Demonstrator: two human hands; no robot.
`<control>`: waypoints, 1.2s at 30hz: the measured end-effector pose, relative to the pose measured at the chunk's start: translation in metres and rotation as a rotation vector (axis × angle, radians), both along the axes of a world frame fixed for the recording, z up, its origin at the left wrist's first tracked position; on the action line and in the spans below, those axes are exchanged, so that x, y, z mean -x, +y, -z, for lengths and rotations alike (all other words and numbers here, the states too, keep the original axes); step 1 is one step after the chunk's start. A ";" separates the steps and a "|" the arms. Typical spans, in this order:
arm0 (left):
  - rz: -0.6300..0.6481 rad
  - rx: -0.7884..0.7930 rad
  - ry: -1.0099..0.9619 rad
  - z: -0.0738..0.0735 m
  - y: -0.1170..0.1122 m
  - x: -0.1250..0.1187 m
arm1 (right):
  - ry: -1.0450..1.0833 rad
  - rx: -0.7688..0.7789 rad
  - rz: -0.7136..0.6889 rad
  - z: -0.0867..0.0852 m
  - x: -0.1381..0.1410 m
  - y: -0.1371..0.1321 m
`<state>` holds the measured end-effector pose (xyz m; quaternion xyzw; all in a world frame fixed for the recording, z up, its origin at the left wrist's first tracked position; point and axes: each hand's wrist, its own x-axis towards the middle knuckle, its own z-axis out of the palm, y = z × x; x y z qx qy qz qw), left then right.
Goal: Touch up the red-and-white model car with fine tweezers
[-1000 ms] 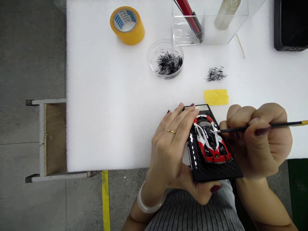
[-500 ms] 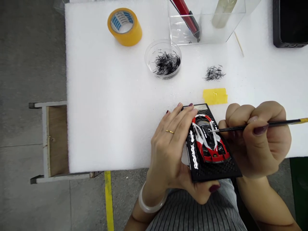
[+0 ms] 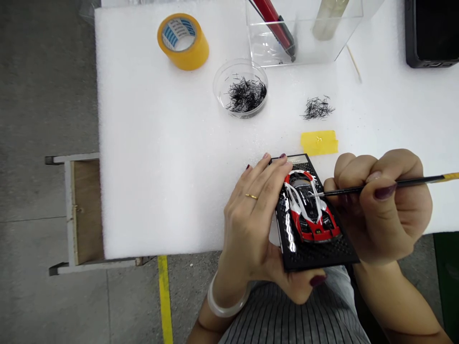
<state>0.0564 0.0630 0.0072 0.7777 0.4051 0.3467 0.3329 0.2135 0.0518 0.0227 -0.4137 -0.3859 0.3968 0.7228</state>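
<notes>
White tabletop (image 3: 150,167), near edge: left hand (image 3: 249,217) clasps the black base (image 3: 315,260) carrying the model car (image 3: 312,206), presumably for steadiness; right hand (image 3: 387,215) pinches a slim tool (image 3: 344,191), likely for fine control.

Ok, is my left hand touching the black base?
Touching: the head view shows the left hand gripping the black base, fingers over one edge, thumb along another.

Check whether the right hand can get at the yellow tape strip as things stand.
Likely yes: the yellow tape strip lies close to the right hand on the white surface, with nothing visible between them. That hand holds a thin brush, though, which may hinder gripping.
</notes>
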 end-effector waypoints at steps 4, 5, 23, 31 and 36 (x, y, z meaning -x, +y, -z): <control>0.010 -0.018 0.006 0.002 0.001 0.001 | 0.027 -0.007 -0.010 0.000 0.000 0.000; 0.019 -0.035 0.000 0.003 0.001 0.001 | 0.031 -0.014 -0.014 0.000 0.000 0.000; 0.023 -0.060 -0.023 0.001 0.000 0.000 | 0.068 -0.002 -0.026 -0.001 0.000 -0.001; 0.034 -0.043 -0.026 0.000 0.001 0.000 | 0.036 0.005 -0.008 -0.002 0.001 -0.001; 0.045 -0.055 -0.007 0.000 0.001 0.001 | 0.040 0.013 -0.002 -0.004 0.002 0.000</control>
